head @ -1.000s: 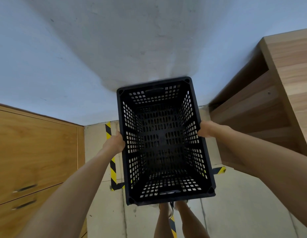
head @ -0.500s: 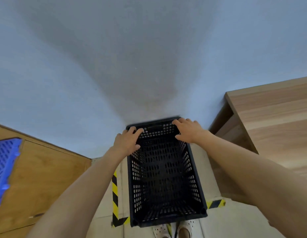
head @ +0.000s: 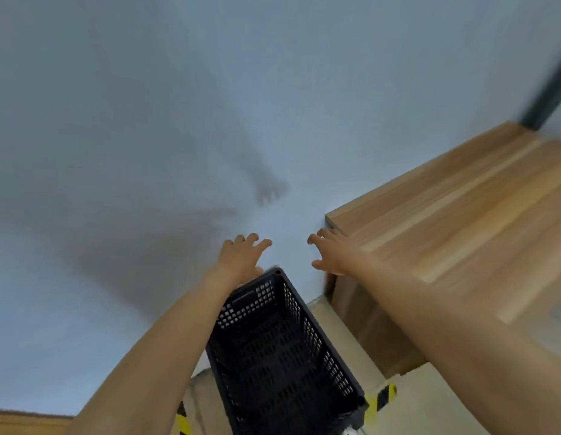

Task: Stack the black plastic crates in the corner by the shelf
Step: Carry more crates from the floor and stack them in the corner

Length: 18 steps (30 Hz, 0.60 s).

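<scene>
crate down in the corner

black crate (head: 282,356) sits at six o'clock on the pale floor (head: 332,324), against the grey wall (head: 178,105). wooden shelf (head: 445,221) at three. left hand (head: 241,259) and right hand (head: 331,255) raised, fingers spread, gripping nothing.

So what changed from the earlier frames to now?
Both hands let go: the left hand and right hand left the black crate and now hover open above its far end. The crate went from carried to set down by the wooden shelf.
</scene>
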### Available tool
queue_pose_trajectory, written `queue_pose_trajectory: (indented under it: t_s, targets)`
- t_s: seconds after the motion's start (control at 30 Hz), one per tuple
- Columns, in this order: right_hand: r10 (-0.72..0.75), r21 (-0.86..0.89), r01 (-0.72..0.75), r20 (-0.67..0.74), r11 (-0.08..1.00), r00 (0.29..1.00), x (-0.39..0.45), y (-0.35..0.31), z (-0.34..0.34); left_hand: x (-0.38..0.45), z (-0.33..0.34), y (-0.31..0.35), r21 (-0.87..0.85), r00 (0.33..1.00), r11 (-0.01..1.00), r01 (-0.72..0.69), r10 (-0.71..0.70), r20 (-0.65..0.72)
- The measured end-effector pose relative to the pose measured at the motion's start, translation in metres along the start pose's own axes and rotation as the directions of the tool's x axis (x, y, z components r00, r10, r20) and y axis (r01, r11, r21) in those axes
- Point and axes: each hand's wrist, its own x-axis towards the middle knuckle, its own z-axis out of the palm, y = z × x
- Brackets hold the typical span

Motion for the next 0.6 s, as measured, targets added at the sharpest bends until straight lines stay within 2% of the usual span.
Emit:
queue_pose_trajectory:
  t_s: [0.17, 0.33, 0.5, 0.6]
  targets:
    - [0.186, 0.019, -0.187, 0.016, 0.982, 0.982, -0.064, 0.014, 0.002, 0.006, -0.015, 0.034, 0.052, 0.985, 0.985, -0.165, 0.168, -0.039]
    - [0.367, 0.072, -0.367, 0.010, 0.927, 0.930, -0.148, 0.036, 0.017, -0.003, -0.026, 0.103, 0.197, 0.928, 0.912, -0.359, 0.372, -0.032]
    - [0.601, 0.145, -0.599, 0.032, 0.787, 0.798, -0.256, 0.077, 0.035, -0.013, -0.063, 0.204, 0.234, 0.806, 0.796, -0.558, 0.588, -0.076]
    - [0.722, 0.174, -0.717, 0.045, 0.675, 0.691, -0.334, 0.102, 0.046, -0.027, -0.082, 0.281, 0.277, 0.699, 0.687, -0.671, 0.712, -0.073]
